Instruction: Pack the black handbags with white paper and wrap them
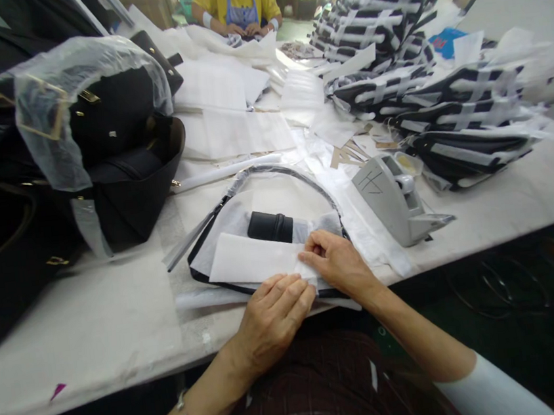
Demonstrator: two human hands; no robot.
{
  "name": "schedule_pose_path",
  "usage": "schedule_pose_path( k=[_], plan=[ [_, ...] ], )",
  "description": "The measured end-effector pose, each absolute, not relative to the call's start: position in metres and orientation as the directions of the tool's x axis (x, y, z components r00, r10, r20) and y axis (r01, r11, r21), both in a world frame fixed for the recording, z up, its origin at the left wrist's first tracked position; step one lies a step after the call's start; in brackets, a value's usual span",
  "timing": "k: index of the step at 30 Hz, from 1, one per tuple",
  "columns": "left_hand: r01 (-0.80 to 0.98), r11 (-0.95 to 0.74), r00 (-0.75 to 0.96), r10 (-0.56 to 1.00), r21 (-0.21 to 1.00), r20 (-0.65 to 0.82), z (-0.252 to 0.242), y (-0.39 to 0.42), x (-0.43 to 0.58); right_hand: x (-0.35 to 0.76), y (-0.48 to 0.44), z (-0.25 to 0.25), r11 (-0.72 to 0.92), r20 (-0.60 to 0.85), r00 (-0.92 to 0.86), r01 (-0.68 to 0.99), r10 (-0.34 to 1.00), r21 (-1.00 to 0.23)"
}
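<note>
A flat black bag [225, 280] lies at the table's near edge, covered with white tissue paper [253, 259]. Its curved black handle [283, 170] arches behind, partly wrapped in clear film, and a black roll [270, 227] rests on the paper. My left hand [273, 317] lies on the paper's near right corner, fingers together and pressing down. My right hand [335, 261] pinches the same end of the paper between thumb and fingers.
A grey tape dispenser [397, 198] stands right of the bag. Black handbags [117, 151], some under plastic film, crowd the left. Stacks of black-and-white striped bags [449, 107] fill the right. White paper sheets [227, 107] cover the middle. A person in yellow [236, 4] works at the far end.
</note>
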State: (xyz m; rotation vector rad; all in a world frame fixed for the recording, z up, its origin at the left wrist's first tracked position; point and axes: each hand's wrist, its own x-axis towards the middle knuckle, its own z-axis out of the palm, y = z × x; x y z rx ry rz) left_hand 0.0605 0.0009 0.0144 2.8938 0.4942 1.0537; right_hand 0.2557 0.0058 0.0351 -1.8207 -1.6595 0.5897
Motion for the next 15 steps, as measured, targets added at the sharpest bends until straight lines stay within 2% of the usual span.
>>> schedule_pose_path(
  k=[3,9,15],
  plan=[
    [0.361,-0.919,0.694,0.378,0.158,0.613,0.014,-0.003,0.063,0.255,0.005,0.036,-0.056,0.068,0.137,0.739,0.988,-0.671],
    [0.374,-0.921,0.707,0.36,0.11,0.609,0.01,-0.005,0.062,0.255,0.007,0.037,-0.079,0.049,0.139,0.781,0.989,-0.619],
    [0.402,-0.909,0.728,0.391,0.111,0.563,0.008,-0.006,0.063,0.258,0.022,0.05,-0.154,-0.044,0.15,0.885,0.988,-0.439]
  ],
)
